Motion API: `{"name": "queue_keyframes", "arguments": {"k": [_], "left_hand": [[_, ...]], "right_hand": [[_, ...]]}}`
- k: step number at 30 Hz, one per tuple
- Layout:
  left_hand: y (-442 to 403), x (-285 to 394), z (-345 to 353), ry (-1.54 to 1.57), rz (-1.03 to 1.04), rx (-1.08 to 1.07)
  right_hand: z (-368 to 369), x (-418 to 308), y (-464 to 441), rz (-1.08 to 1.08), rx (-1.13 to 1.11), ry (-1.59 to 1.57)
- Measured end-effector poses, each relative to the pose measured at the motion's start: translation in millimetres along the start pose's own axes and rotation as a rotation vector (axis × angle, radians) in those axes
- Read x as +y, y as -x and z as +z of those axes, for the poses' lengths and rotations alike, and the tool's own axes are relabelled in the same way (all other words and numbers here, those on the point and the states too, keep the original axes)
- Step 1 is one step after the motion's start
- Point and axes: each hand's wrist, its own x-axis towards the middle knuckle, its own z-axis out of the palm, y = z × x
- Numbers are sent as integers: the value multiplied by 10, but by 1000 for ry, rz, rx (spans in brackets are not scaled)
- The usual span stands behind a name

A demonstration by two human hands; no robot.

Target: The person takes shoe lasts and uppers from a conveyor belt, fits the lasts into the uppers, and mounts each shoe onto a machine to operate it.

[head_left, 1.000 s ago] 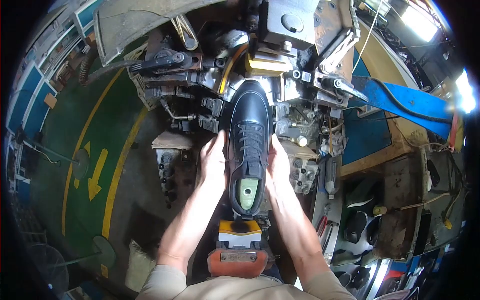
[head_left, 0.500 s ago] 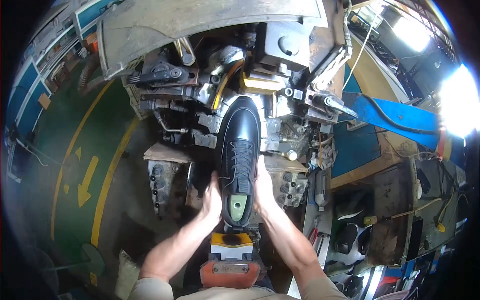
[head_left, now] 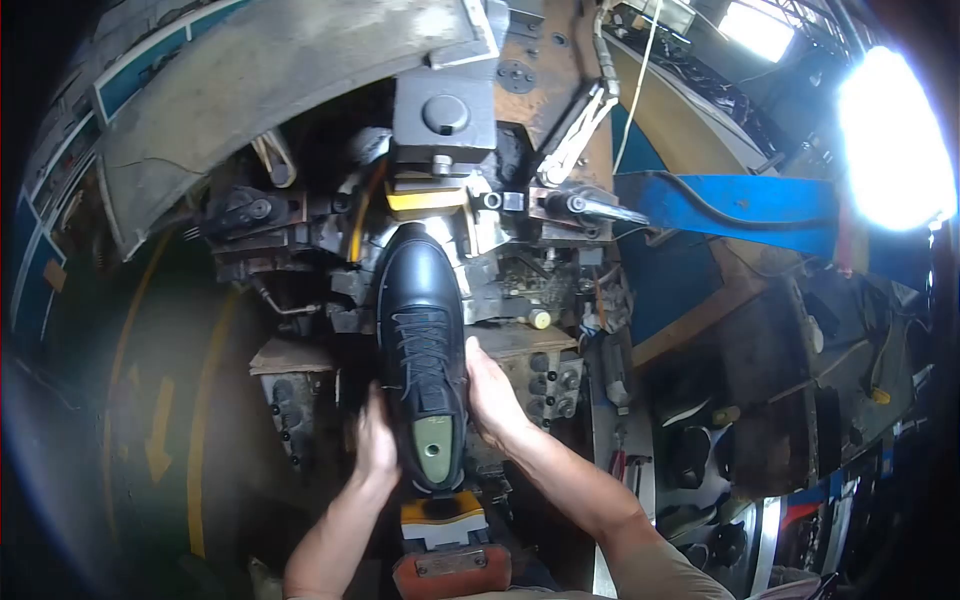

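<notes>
A black lace-up shoe (head_left: 420, 300) sits in the machine, toe pointing away from me, with a green last (head_left: 433, 450) showing in its heel opening. My right hand (head_left: 492, 395) lies along the shoe's right side, its fingers stretched out and not wrapped round it. On the other side, my left hand (head_left: 376, 440) is held open close to the shoe and looks slightly blurred. At the toe is a yellow-edged block (head_left: 427, 200). Close behind the heel stands a yellow and white pad (head_left: 442, 512).
Metal clamp arms (head_left: 262, 215) flank the toe area. Two control panels with knobs (head_left: 552, 385) stand below the machine head. A curved metal cover (head_left: 300, 80) hangs above left. Several dark shoes (head_left: 690, 455) are on a rack at right. A blue beam (head_left: 740, 203) extends to the right.
My view has shifted, so the shoe and machine appear further left and lower. My left hand has moved slightly away from the shoe's side. The shoe stays in the machine.
</notes>
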Motion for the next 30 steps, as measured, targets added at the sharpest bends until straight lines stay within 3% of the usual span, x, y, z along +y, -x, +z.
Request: {"name": "queue_keyframes", "arguments": {"k": [1,3,4,6,8,10,12,13,15,18,23,26,27,28,30], "left_hand": [[-43,-28,-126,-262,136,144],[-255,10,-463,-606,624,126],[-358,29,-629,-612,682,255],[-724,-107,-1272,-814,798,523],[-849,-108,-1682,-928,731,695],[-915,-153,-1885,-953,672,806],[-962,-230,-1995,-771,527,840],[-929,-259,-1903,-667,469,754],[-918,-320,-1970,-767,382,529],[-837,-126,-1986,-547,413,606],[-260,-11,-1675,-605,502,640],[331,-273,-1547,-1011,746,512],[552,-402,-1464,-963,738,466],[813,-499,-1415,-1008,596,421],[1084,-1064,-1738,-719,424,248]], "right_hand": [[-118,116,-33,-34,21,11],[-391,108,21,-140,56,239],[-683,240,-88,-339,168,516],[-1193,481,-292,-437,476,655],[-1722,655,-440,-488,694,867],[-2004,752,-512,-393,818,918],[-2104,852,-502,-285,852,920],[-2104,896,-487,-244,831,907],[-2083,953,-482,-189,757,790],[-2072,932,-430,-135,634,519],[-2185,980,-193,-201,628,412],[-2204,1095,118,-221,667,488],[-2221,1174,258,-237,679,556],[-2258,1260,388,-216,691,577],[-2156,1296,666,-153,703,573]]}}
